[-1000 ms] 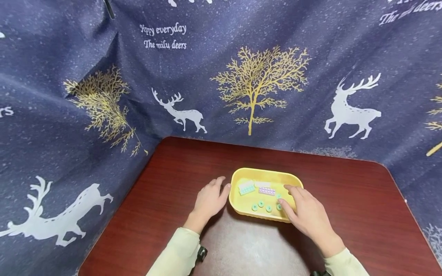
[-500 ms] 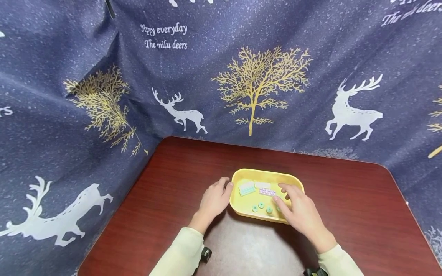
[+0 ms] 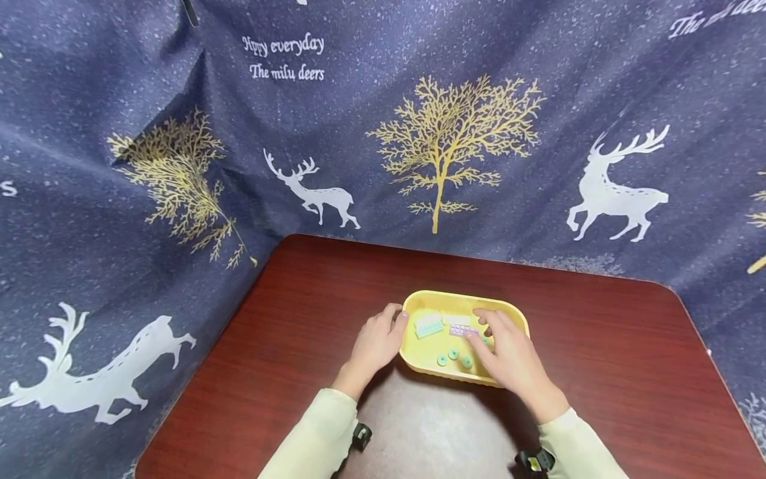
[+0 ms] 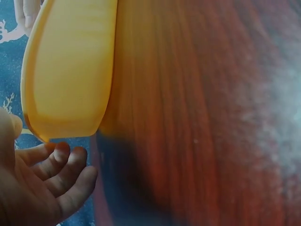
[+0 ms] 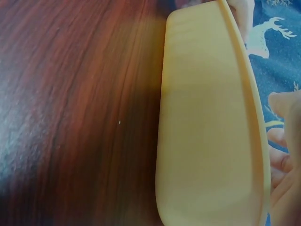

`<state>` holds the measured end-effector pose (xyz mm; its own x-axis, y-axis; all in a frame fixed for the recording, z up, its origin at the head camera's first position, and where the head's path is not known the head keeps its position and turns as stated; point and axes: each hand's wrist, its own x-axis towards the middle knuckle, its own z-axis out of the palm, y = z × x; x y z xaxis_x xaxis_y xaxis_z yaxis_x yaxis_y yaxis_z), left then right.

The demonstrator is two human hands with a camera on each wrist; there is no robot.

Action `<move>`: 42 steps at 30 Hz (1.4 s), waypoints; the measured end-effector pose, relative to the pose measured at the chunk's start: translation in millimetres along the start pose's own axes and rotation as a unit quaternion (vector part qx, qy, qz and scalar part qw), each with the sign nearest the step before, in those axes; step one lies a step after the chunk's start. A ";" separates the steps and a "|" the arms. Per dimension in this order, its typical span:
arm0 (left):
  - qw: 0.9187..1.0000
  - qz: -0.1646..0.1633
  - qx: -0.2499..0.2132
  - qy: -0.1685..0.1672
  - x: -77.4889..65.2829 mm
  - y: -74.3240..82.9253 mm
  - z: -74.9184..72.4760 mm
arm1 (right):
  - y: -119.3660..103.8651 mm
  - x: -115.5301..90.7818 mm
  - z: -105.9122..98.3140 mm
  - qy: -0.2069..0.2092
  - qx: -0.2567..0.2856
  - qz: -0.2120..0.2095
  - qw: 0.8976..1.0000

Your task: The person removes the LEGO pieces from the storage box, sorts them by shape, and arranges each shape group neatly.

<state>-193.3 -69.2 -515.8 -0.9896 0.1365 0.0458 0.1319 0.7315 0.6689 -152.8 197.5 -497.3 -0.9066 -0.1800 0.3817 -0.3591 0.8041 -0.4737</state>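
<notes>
A yellow oblong tub (image 3: 457, 301) stands on the table. My left hand (image 3: 378, 339) is at its left end, fingertips right at the outer wall and thumb at the rim, fingers loosely bent. My right hand (image 3: 509, 349) reaches over the tub's right side with thumb and fingers apart. Its thumb tip overlaps the right end of a lilac studded toy brick (image 3: 459, 330). Left of that lies a mint studded brick (image 3: 429, 329). Several small mint round pieces (image 3: 442, 360) lie toward the near side; others are partly hidden by the right hand. Both wrist views show the tub's outer wall (image 4: 70, 70).
Pale whitish pieces (image 3: 457, 319) lie behind the studded bricks. The reddish-brown table (image 3: 335, 279) has a glossy pale reflection before the tub. A dark blue printed cloth (image 3: 383, 120) hangs behind and to the left.
My right hand has moved left and farther over the tub, toward the lilac brick. My left hand has shifted slightly right, up against the tub's left end.
</notes>
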 end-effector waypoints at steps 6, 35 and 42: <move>1.000 -0.007 -0.019 -0.002 4.3 2.4 -0.7 | -2.5 7.4 1.8 0.003 0.009 -0.009 1.000; 0.974 -0.067 -0.214 -0.021 11.2 6.6 1.9 | 7.4 15.5 19.3 -0.094 -0.007 0.048 0.994; 0.959 -0.081 -0.270 -0.023 13.6 6.4 3.4 | 7.2 18.3 20.1 -0.103 -0.009 0.049 0.993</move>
<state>-205.7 -60.4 -513.4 -0.9893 0.0885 -0.1163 -0.0855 0.2948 0.9517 -176.4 188.6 -509.7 -0.9636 -0.2118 0.1634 -0.2654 0.8326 -0.4861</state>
